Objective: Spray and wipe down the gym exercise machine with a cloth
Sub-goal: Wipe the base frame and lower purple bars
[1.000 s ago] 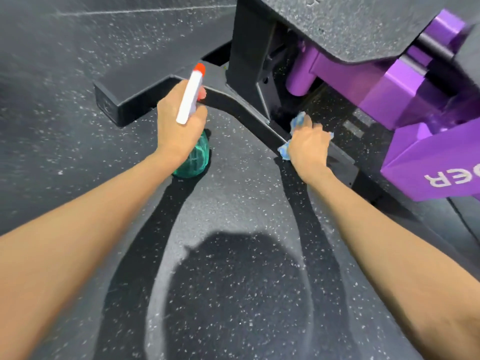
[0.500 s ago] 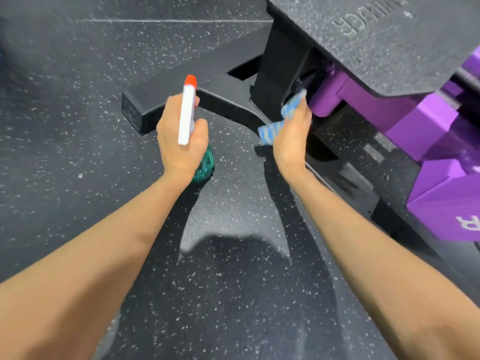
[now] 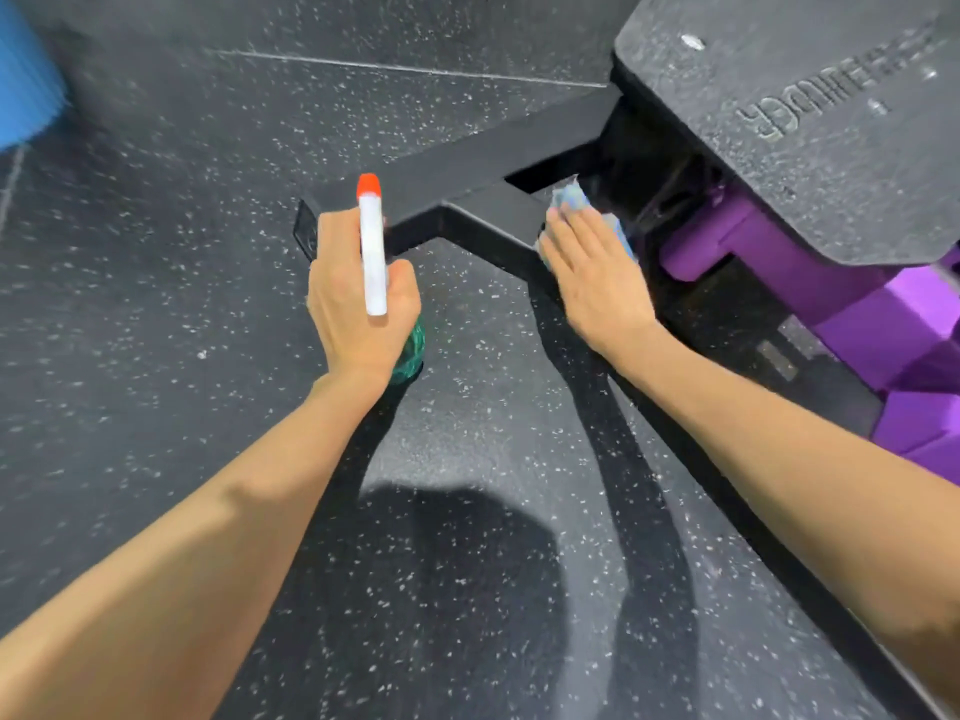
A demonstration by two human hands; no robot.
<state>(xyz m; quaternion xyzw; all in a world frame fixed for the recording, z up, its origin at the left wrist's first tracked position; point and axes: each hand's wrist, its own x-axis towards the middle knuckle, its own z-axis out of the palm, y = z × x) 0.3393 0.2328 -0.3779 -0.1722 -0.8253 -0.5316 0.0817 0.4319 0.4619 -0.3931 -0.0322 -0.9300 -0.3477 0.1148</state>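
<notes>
My left hand (image 3: pixel 358 298) grips a spray bottle (image 3: pixel 373 252) with a white head, an orange nozzle tip and a green body that shows below my fist; it is held above the floor, nozzle pointing away from me. My right hand (image 3: pixel 597 272) lies flat on a blue cloth (image 3: pixel 571 195), pressing it onto the black base bar (image 3: pixel 467 168) of the gym machine where the bar meets the upright. Most of the cloth is hidden under my palm. Purple frame parts (image 3: pixel 872 324) sit to the right under a black speckled platform (image 3: pixel 810 122).
Dark speckled rubber flooring (image 3: pixel 156 304) fills the left and the foreground. A blue object (image 3: pixel 26 80) shows at the top left corner. The machine's black base rail (image 3: pixel 779 553) runs diagonally under my right forearm toward the bottom right.
My right hand went from edge-on against the upright to lying flat on the base bar with the cloth under it. The spray bottle stays in my left hand, nearly still.
</notes>
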